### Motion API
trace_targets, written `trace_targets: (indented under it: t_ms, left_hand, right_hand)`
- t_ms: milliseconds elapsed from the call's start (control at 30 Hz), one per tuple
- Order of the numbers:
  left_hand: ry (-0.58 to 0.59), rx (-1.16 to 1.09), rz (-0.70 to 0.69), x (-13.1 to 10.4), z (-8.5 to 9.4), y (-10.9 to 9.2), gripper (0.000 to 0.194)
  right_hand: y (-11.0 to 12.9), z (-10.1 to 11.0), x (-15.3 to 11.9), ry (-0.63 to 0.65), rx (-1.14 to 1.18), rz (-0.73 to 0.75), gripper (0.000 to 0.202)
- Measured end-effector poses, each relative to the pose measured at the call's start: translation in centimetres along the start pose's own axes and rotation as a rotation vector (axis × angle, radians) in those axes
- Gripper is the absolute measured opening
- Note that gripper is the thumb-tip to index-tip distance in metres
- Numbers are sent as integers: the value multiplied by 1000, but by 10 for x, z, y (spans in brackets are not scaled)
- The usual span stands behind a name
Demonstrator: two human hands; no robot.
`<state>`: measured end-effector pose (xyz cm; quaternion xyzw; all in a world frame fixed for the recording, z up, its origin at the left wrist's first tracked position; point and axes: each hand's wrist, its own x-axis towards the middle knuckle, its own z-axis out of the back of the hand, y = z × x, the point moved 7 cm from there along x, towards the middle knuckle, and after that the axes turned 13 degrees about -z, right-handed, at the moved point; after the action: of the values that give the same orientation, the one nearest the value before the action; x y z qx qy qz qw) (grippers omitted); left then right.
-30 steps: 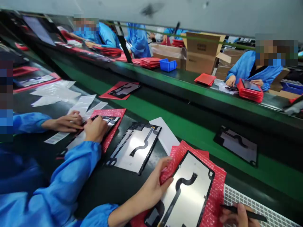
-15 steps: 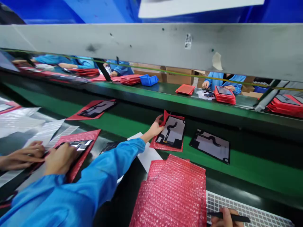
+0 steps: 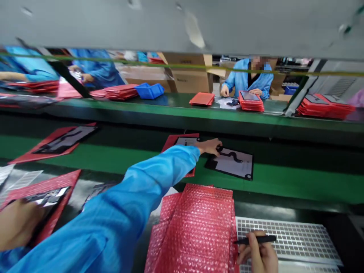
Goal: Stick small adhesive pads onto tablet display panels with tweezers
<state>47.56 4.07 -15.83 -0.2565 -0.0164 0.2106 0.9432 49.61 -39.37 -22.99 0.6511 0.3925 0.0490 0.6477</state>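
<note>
My left hand [image 3: 209, 146] reaches across the green belt in a blue sleeve, its fingers closed on the upper left corner of a tablet screen [image 3: 234, 163]. That screen lies with its grey back and dark flex cable facing up. Just left of it, partly hidden by my forearm, another screen [image 3: 186, 141] lies on a red bubble bag [image 3: 170, 141]. At the lower right my right hand [image 3: 260, 253] grips black tweezers [image 3: 263, 239] over a white sheet with a grid of small squares [image 3: 295, 237]. Between my arms is a stack of red bubble bags [image 3: 199, 227].
A co-worker's hand [image 3: 19, 222] works on a screen on a red bag at the left. Farther left on the belt lies a bagged screen [image 3: 68, 138]. A grey beam [image 3: 113, 26] crosses overhead. Across the belt are a blue bin [image 3: 149, 91] and a seated person [image 3: 247, 77].
My left hand has let go of the red bubble bag and moved right to the bare screen's corner. The view has shifted; my right hand still holds the tweezers.
</note>
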Motion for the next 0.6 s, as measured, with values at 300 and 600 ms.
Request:
trace_targets:
  t_ms: [300, 600]
  left_hand:
    - [202, 0, 195, 7, -4, 43, 32]
    - [57, -95, 297, -25, -6, 37, 41]
  right_hand:
    - [18, 16, 7, 118, -144, 73, 43]
    - [26, 14, 13, 114, -162, 123, 46]
